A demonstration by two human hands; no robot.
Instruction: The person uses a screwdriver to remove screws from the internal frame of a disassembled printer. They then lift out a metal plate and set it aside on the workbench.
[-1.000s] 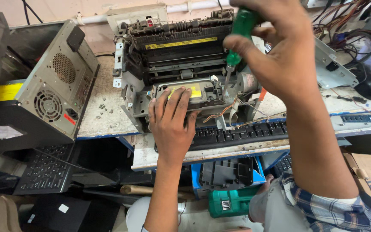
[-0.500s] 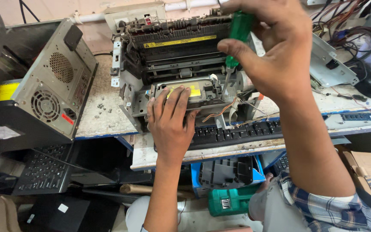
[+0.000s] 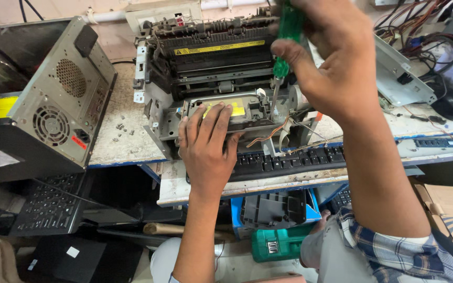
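Looking down, we see our left hand (image 3: 207, 149) resting flat, fingers spread, on the grey inner unit with a yellow label (image 3: 232, 111) of an opened printer (image 3: 211, 68). Our right hand (image 3: 331, 57), just above and to the right of the left, grips a green-handled screwdriver (image 3: 285, 42), its shaft pointing down into the printer beside the left fingertips. A black keyboard (image 3: 289, 161) lies just below both hands. A computer tower (image 3: 61, 99) lies well left of the left hand.
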